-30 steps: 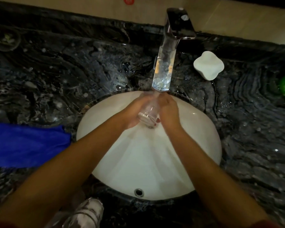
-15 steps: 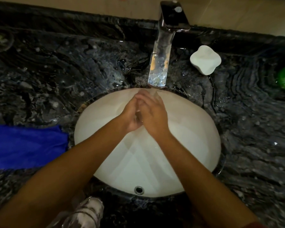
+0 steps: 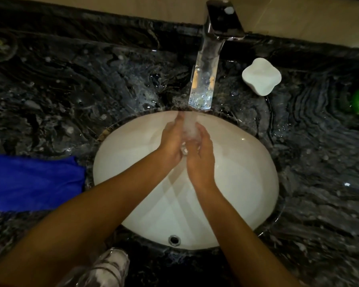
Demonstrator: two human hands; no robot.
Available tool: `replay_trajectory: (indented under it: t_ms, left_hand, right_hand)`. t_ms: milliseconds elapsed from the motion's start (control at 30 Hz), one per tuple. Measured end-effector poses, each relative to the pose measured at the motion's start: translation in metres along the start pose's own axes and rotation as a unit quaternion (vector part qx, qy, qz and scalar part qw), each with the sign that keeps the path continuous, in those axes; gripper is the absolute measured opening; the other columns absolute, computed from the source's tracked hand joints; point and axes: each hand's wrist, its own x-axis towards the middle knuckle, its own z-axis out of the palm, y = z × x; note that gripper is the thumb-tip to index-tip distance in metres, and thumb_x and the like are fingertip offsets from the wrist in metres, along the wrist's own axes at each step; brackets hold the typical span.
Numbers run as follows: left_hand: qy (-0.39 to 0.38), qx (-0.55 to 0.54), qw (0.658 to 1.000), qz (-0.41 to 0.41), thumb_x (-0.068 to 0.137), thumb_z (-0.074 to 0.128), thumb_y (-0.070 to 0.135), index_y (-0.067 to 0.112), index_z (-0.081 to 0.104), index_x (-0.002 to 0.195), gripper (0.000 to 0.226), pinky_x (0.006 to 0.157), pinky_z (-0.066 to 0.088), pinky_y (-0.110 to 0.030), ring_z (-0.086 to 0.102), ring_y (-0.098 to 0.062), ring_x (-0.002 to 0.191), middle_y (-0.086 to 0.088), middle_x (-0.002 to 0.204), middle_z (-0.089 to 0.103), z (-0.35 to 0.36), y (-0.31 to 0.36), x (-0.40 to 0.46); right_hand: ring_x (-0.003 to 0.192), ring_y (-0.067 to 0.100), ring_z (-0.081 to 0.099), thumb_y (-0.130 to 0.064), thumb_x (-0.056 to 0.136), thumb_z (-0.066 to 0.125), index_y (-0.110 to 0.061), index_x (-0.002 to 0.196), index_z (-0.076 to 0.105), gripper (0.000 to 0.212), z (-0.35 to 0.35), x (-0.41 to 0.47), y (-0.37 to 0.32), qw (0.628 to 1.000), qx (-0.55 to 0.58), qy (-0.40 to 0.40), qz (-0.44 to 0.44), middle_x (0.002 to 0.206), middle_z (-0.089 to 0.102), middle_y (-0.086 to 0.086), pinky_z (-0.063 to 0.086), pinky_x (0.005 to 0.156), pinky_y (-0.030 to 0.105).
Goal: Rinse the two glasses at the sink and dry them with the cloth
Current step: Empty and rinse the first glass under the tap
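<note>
Between both hands [image 3: 188, 149], the glass [image 3: 190, 131].

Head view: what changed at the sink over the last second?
The glass, plainly visible between the hands a second ago, got mostly covered as the right hand slid over it; now both the right hand and the left hand cup it under the running water. The second glass, blue cloth and tap stayed put.
</note>
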Motion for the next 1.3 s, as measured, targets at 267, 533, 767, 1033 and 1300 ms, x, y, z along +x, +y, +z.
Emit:
replay_trajectory:
  t_ms: [267, 533, 767, 1033, 1300]
  left_hand:
    - [-0.052, 0.135, 0.986, 0.089, 0.075, 0.084, 0.036, 0.02, 0.058, 0.093, 0.036, 0.081, 0.054, -0.037, 0.066, -0.025, 0.088, -0.015, 0.099, 0.066, -0.018, 0.005, -0.005]
    - [-0.127, 0.242, 0.949, 0.157, 0.091, 0.068, 0.002, 0.021, 0.066, 0.092, 0.018, 0.087, 0.051, -0.024, 0.068, -0.013, 0.091, -0.003, 0.098, 0.071, -0.022, 0.023, -0.004]
    - [-0.026, 0.2, 0.962, 0.183, 0.098, 0.056, 0.009, 0.025, 0.068, 0.09, 0.022, 0.08, 0.053, -0.032, 0.067, -0.014, 0.08, 0.003, 0.086, 0.07, -0.013, 0.019, -0.001]
    - [-0.006, 0.027, 0.995, -0.096, 0.098, 0.048, 0.025, 0.014, 0.064, 0.101, 0.019, 0.049, 0.045, -0.021, 0.06, -0.018, 0.059, -0.01, 0.083, 0.062, -0.019, 0.01, -0.009]
    - [-0.046, 0.014, 0.989, -0.139, 0.102, 0.043, 0.034, 0.008, 0.063, 0.1, 0.033, 0.052, 0.05, -0.029, 0.065, -0.029, 0.068, -0.013, 0.084, 0.065, -0.036, 0.015, -0.009]
  right_hand:
    - [0.078, 0.029, 0.074, -0.059, 0.105, 0.04, -0.019, 0.129, 0.063, 0.052, -0.028, 0.061, -0.012, 0.962, 0.097, -0.114, 0.228, 0.111, 0.072, 0.011, 0.058, 0.057, 0.033]
    - [0.069, 0.038, 0.075, -0.057, 0.105, 0.041, -0.019, 0.13, 0.063, 0.05, -0.037, 0.082, -0.018, 0.925, 0.063, -0.3, 0.226, 0.116, 0.069, 0.012, 0.04, 0.041, 0.023]
    - [0.073, 0.016, 0.067, -0.028, 0.093, 0.058, -0.02, 0.101, 0.067, 0.014, -0.011, 0.047, -0.024, 0.979, 0.162, -0.009, 0.125, 0.085, 0.072, -0.003, 0.047, 0.059, 0.024]
    - [0.099, 0.025, 0.059, -0.014, 0.087, 0.054, -0.017, 0.1, 0.074, 0.024, 0.002, 0.04, -0.015, 0.945, -0.172, -0.024, -0.276, 0.1, 0.072, 0.004, 0.043, 0.088, 0.038]
    - [0.072, 0.01, 0.07, -0.013, 0.085, 0.069, -0.021, 0.075, 0.077, 0.015, -0.013, 0.073, -0.051, 0.973, -0.015, -0.225, -0.048, 0.075, 0.075, -0.004, 0.057, 0.077, 0.031]
